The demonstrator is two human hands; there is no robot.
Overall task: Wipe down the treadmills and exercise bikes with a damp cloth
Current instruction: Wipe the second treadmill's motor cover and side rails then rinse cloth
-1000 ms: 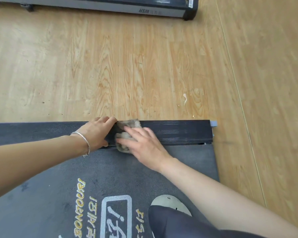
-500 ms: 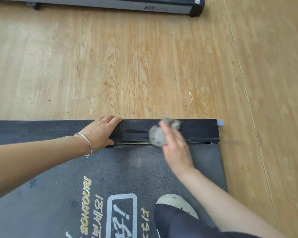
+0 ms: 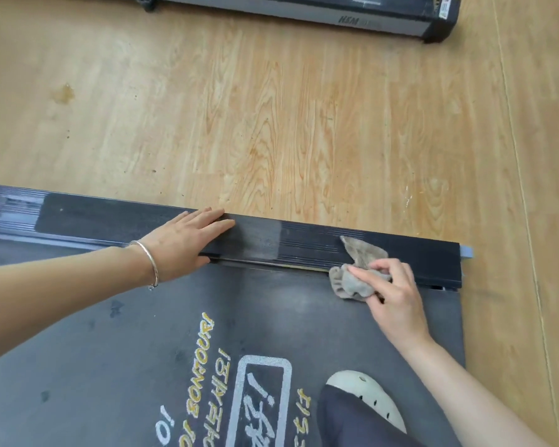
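The cloth (image 3: 352, 280) is now near the right end of the side rail (image 3: 307, 245) of the treadmill (image 3: 446, 321). It lies half on the inner edge of the rail and half on the belt (image 3: 126, 333). The right hand (image 3: 392, 296) holds it bunched: the grip is pinching the cloth between thumb and curled fingers, not pressing it flat. The left hand (image 3: 186, 241) lies on the rail further to the left, its grip spread, fingers straight and together, palm down, as a support. A bracelet (image 3: 147, 264) is on that wrist.

Compared with one second ago, the cloth has travelled along the rail. Then it was under the flat right hand, touching the left hand. Half a second ago it was in the middle, already gathered up in the fingers. Now the two hands are well apart, and a paler band (image 3: 265, 243) shows on the rail between them; I cannot tell if it is moisture or wear. The left hand has almost not moved.

I judge that this stroke has nearly reached the rail's end, so this rail is close to finished. The belt, the opposite side and the second treadmill (image 3: 304, 12) at the far edge of the floor (image 3: 271, 124) are probably left to do.
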